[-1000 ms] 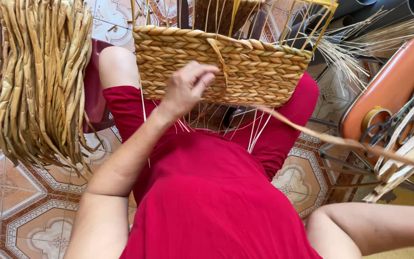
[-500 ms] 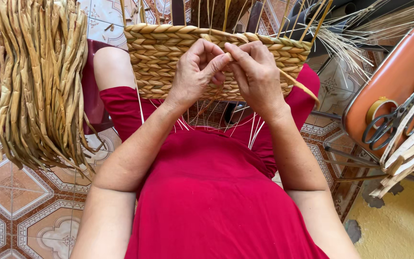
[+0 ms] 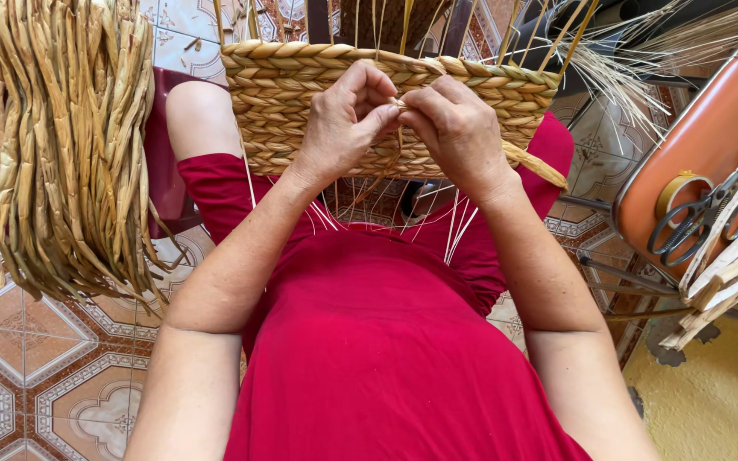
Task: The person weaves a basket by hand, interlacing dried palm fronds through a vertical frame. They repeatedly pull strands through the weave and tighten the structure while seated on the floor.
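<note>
Between both thumbs, against the basket [image 3: 301,111] rim, a strand [image 3: 531,162] is pinched by the left hand [image 3: 343,124] and right hand [image 3: 459,128]. Several rows look woven; bare stakes [image 3: 557,34] above remain. Left hangs a reed bundle [image 3: 57,145]; right lie scissors [image 3: 698,218]. Nothing blocks them.

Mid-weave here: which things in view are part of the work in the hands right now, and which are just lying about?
In the work:
woven basket
straw strand, pinched at the basket wall
left hand
right hand

Lying about:
bundle of dried straw, hanging at the left
scissors on the orange seat
roll of tape
</note>
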Motion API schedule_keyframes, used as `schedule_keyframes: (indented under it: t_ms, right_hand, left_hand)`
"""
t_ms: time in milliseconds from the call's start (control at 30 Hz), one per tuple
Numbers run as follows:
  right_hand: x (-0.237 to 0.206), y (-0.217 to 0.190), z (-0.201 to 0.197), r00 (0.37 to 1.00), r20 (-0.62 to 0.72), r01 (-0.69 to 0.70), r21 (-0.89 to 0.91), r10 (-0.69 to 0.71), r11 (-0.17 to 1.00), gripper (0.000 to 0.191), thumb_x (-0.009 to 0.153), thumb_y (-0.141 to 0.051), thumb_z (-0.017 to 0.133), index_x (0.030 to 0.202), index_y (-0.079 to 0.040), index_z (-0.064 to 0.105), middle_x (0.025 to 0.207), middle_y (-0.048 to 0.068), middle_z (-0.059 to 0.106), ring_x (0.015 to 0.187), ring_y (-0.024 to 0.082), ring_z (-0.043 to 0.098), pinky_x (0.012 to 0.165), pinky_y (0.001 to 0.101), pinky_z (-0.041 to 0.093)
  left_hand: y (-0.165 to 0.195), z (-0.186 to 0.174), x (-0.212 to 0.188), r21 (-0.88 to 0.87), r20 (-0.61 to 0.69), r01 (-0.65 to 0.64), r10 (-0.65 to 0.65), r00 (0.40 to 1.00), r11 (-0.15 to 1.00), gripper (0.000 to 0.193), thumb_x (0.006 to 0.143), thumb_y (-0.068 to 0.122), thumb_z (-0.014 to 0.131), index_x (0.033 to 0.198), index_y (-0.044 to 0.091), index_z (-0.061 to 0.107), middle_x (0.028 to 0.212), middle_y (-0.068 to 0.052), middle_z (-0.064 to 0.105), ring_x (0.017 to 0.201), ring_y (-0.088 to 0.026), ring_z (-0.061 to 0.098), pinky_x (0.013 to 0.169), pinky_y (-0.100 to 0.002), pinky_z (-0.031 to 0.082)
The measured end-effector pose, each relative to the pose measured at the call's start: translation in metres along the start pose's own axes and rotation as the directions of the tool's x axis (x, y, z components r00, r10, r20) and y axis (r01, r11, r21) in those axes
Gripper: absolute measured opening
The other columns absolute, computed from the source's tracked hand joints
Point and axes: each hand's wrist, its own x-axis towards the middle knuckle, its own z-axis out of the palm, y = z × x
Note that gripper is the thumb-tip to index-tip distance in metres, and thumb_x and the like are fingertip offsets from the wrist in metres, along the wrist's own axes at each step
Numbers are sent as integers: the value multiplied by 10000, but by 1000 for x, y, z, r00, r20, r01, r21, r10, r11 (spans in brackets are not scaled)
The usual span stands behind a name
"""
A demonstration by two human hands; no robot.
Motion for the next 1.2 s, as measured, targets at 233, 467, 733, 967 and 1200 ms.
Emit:
schedule_keyframes:
  t_ms: [233,467,733,967,1200]
  right_hand:
    - [17,27,-10,996,-32,-80,-20,79,997,72,1055,-115,776,1038,-65,728,909,61,637,804,193,652,684,346,551]
    - [32,47,23,987,-26,-158,69,160,985,130,989,-98,814,1037,-55,702,927,58,657,801,194,668,712,335,556]
    - [43,41,31,969,0,-245,57,246,968,145,920,-157,863,980,-90,749,868,74,662,806,220,663,715,381,532]
    - [56,46,40,981,84,-177,-3,176,984,215,923,-258,842,1085,-124,795,874,57,696,860,241,668,787,432,456]
    - [57,39,64,983,29,-162,-312,180,936,137,945,-251,795,960,-131,729,942,46,658,943,250,596,857,436,391]
  left_hand:
    - [-9,-25,10,501,-130,-140,234,964,854,106,1020,91,734,1125,75,737,982,-36,760,827,-115,744,723,-262,633]
    - [-32,-16,44,843,-116,-180,498,859,507,160,908,184,811,1040,101,773,873,-48,649,777,-163,654,684,-303,603]
    - [-30,-20,33,711,-101,-304,520,848,635,103,996,108,785,987,97,683,999,-19,738,871,-152,693,743,-308,600]
    - [-18,-28,16,607,-7,-459,583,813,648,110,976,32,749,1003,70,649,1301,-145,693,1098,-238,721,912,-344,622]
    - [-14,-32,33,704,69,-402,507,859,586,105,927,54,802,976,76,712,902,-86,760,853,-216,724,715,-342,629]
